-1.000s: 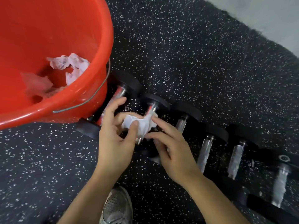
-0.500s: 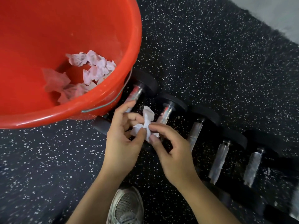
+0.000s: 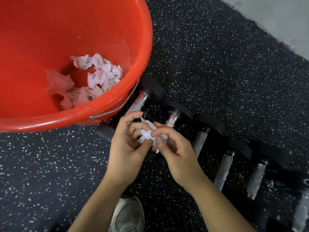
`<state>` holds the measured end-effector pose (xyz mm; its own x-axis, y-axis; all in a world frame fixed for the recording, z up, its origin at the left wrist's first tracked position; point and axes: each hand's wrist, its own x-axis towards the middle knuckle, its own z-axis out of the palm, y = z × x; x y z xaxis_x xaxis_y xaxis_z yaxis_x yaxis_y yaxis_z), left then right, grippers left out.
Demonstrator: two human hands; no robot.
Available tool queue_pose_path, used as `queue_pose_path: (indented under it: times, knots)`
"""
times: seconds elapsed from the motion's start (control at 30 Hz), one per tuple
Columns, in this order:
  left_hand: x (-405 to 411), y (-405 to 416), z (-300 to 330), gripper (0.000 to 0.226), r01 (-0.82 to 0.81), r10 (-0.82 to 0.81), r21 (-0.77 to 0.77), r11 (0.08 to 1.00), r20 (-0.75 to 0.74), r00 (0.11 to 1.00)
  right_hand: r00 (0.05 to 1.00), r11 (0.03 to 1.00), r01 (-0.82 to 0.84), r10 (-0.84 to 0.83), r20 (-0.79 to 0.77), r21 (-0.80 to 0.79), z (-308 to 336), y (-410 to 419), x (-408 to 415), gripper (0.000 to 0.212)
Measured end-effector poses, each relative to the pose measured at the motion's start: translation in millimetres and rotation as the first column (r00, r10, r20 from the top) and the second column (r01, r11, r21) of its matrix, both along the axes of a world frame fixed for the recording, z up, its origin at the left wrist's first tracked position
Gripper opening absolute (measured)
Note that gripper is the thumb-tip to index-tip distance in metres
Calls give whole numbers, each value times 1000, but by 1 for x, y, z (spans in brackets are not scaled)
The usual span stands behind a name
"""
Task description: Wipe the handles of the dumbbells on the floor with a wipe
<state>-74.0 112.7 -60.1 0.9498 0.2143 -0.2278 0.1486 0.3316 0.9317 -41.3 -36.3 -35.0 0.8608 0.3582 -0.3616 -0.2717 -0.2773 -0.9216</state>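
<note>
A crumpled white wipe (image 3: 147, 133) sits between my two hands. My left hand (image 3: 127, 148) curls around it from the left, and my right hand (image 3: 175, 153) pinches it with thumb and forefinger from the right. Both hands hover over the second dumbbell (image 3: 173, 117) in a row of several black dumbbells with metal handles, which runs from beside the bucket toward the lower right. The first dumbbell (image 3: 143, 97) lies against the bucket. Further handles (image 3: 200, 143) (image 3: 224, 171) (image 3: 255, 180) lie bare to the right.
A large red bucket (image 3: 142, 67) with a wire handle stands at the upper left and holds several used crumpled wipes (image 3: 98, 76). The floor is black speckled rubber matting (image 3: 217, 64); its edge meets grey floor at the top right. My grey shoe (image 3: 128, 215) is at the bottom.
The wipe has been balled up tighter between both hands. The view has shifted so the bucket and dumbbells sit further right in the frame.
</note>
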Motion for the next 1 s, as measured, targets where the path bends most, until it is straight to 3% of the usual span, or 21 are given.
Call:
queue_pose_path:
  times: [0.07, 0.2, 0.4, 0.67, 0.8, 1.0]
  knots:
    - [0, 2, -2, 61, -7, 7, 74, 997, 2, 1000, 1000, 1000, 12, -12, -27, -10, 2, 3, 1, 13]
    - [-2, 10, -4, 68, 6, 1, 319, 948, -22, 1000, 995, 993, 84, -78, 69, -85, 2, 6, 5, 17]
    - [-1, 15, -3, 62, 24, -12, 338, 941, -38, 999, 986, 983, 122, -104, 129, -138, -5, 15, 14, 22]
    - [-3, 10, -8, 51, -135, 156, 306, 942, -44, 987, 903, 921, 382, -355, 241, -74, -18, 36, 7, 18]
    - [-4, 10, -6, 55, -166, 189, 297, 940, -51, 981, 922, 952, 290, -251, 294, -96, -21, 38, 1, 25]
    - [-8, 14, -8, 59, -97, 126, 357, 929, -59, 990, 958, 976, 184, -151, 244, -118, -24, 36, -1, 36]
